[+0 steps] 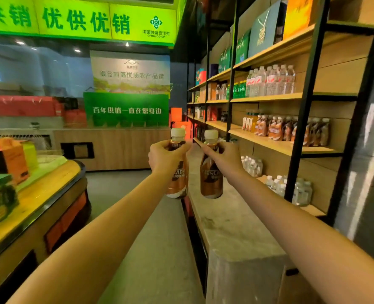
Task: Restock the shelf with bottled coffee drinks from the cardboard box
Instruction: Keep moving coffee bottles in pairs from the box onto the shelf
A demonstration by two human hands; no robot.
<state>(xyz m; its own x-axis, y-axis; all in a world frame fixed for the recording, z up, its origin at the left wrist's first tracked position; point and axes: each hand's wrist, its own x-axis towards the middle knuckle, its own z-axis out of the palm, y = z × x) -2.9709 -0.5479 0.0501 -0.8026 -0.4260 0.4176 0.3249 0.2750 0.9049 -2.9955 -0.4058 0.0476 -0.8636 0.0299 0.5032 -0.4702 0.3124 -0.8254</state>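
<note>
Head view: both arms stretched forward beside the shelf (278,145).
Left hand (164,157): fingers curled around left coffee bottle (178,178) neck.
Right hand (225,160): fingers gripping right coffee bottle (211,181) neck.
Bottles: upright, held in air.

A glowing green sign (78,20) hangs above a wooden counter (120,150) and grey floor (107,183).

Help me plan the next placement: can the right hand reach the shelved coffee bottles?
Probably yes: the right hand, its grip on a Nescafe bottle, hangs just below the shelved coffee bottles, with open air between and bare shelf board in front.
</note>
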